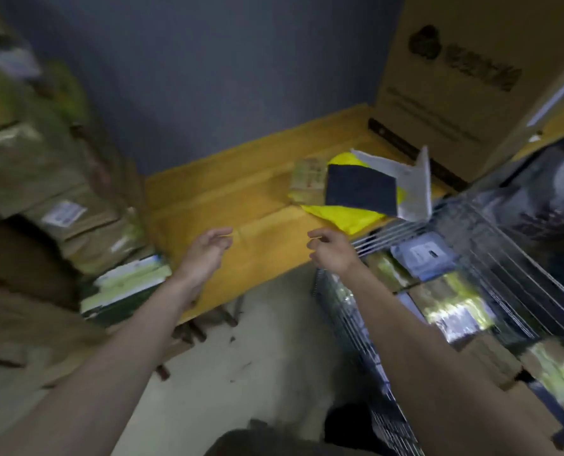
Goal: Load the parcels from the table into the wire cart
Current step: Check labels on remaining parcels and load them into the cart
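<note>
This looks like a parcel depot or stockroom. Taped brown cartons with white shipping labels (64,212) are stacked at the left of the frame, and a large printed cardboard box (455,77) fills the upper right. A yellow-topped table (228,192) at centre holds a few mailers — one yellow (343,215), one dark (361,189) — against a plain blue-grey wall (224,77). At lower right a wire cart (471,232) is already packed with parcels. The floor is bare concrete (257,357).

A blue-grey wall (224,77) stands at the back. A large cardboard box (464,77) with dark printing rises at the right. Blurred brown boxes (34,179) are stacked at the left. A pale floor (257,350), speckled with small debris, lies below.
</note>
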